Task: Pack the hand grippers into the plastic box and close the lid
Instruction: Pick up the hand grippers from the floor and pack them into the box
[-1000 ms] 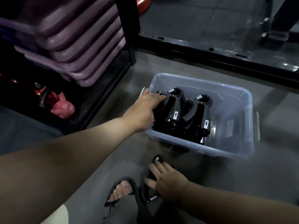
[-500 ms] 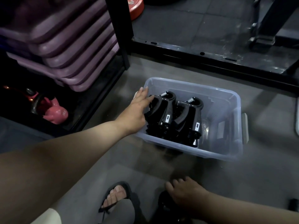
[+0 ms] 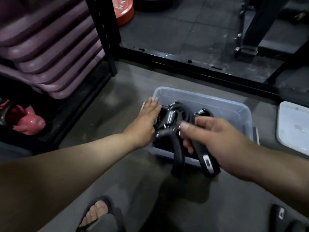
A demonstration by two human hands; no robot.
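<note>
At the six o'clock rim of the plastic box [image 3: 230,106], the right hand [image 3: 217,139] has just arrived with a hand gripper [image 3: 178,158], grip curled round its handles; the left hand [image 3: 145,121], grip spread flat, presses the packed grippers [image 3: 173,113] at nine o'clock. The lid [image 3: 294,128] waits at three o'clock.

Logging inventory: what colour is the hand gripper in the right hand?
The hand gripper is black; head view.
</note>
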